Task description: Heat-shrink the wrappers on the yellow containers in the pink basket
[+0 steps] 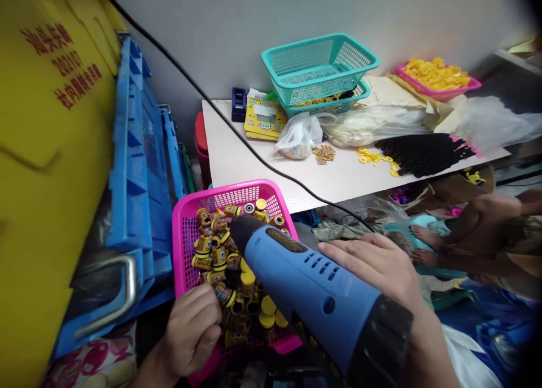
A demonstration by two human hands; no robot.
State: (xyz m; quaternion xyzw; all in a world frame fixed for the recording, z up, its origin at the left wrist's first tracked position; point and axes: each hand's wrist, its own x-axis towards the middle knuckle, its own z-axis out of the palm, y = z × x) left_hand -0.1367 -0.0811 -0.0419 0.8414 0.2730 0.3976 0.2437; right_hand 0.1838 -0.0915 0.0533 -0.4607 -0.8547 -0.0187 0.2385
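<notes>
A blue power drill (305,275) with a black nose and black rear end fills the middle of the head view. It points away and to the left, over a pink basket (180,224). My right hand (381,264) lies along the drill's right side, fingers forward against it; the thumb and the drill's grip are hidden. Over the basket's near left side, my left hand (190,328) is closed in a fist, and whatever it holds does not show. Small yellow and brown printed jars (219,257) fill the basket, several with yellow lids (268,305).
Blue crates (141,151) and a yellow bin (51,179) stand at left. A black cord (203,97) crosses the view. The white table (237,162) bears teal baskets (317,77), a plastic bag (300,136) and black strips (423,153). Another person's legs (470,230) are at right.
</notes>
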